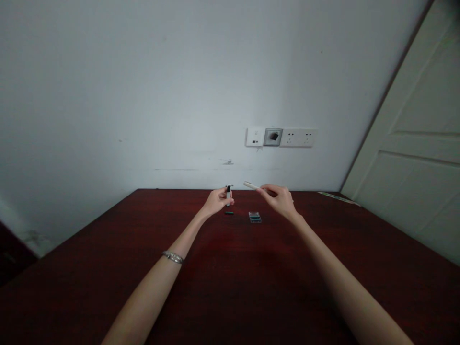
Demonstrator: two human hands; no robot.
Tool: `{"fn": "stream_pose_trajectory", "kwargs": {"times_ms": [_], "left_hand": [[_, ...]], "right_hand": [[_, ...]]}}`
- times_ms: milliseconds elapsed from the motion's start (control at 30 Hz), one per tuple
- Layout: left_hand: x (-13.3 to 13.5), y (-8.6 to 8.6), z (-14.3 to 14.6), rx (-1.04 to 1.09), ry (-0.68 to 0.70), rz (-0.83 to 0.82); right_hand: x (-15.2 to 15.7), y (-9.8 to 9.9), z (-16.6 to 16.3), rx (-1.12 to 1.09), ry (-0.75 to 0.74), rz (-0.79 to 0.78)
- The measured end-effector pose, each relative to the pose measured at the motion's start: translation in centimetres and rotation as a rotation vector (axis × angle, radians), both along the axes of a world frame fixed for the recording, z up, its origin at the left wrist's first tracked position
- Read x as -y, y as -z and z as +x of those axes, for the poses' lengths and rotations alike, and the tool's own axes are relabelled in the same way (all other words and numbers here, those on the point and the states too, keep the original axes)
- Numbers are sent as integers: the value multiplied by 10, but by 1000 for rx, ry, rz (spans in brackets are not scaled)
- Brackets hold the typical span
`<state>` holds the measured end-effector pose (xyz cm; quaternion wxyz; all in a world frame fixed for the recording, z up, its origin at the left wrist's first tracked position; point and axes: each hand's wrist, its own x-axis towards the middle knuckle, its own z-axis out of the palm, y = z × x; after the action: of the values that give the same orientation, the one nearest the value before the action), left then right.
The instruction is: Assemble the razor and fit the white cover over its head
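My left hand [217, 201] is closed around a small upright T-shaped tool [228, 195], with a thin crosspiece on top, a black neck and a pale lower part. It looks like a razor, but it is too small to be sure. My right hand [282, 200] pinches one end of a slim white stick-like piece [250, 185], whose free end points left toward the tool. The two held pieces are apart. Below my left hand, a short dark green strip [229, 212] lies on the table. Between my hands rests a small clear case [255, 217] with teal contents.
The dark red wooden table [223, 287] meets a pale wall [179, 96] at its far edge. Sockets and a switch plate [280, 137] are on that wall. A white panelled door [413, 143] stands at the right, with a thin pale strip [339, 198] near it.
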<state>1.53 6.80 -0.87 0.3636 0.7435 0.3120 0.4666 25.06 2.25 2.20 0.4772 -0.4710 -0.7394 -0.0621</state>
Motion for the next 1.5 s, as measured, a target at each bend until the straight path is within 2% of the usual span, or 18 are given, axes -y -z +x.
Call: {"fn": "stream_pose_trajectory", "kwargs": {"times_ms": [167,233,400,667,867,1133,1367,1500], "left_hand": [[-4,7,0,-58,-45,17],[-4,9,2,-76,-47,49],[-2,7,4,-83,-22,106],[-3,10,2,-88,-36,113],[-1,10,4,-144,-64,135],[-2,11,1,-160,-70,162],[2,7,6,-166,-90,151],[4,4,5,-175,-65,160]], "right_hand": [[7,-13,-7,31,-189,-111],[12,-17,-16,59,-222,-127],[17,-20,-26,119,-139,-120],[16,-25,-11,177,-109,-97],[25,-26,-27,184,-145,-80],[13,-23,-7,138,-157,-126],[22,-23,-24,129,-197,-114],[17,-20,-17,104,-206,-120]]}}
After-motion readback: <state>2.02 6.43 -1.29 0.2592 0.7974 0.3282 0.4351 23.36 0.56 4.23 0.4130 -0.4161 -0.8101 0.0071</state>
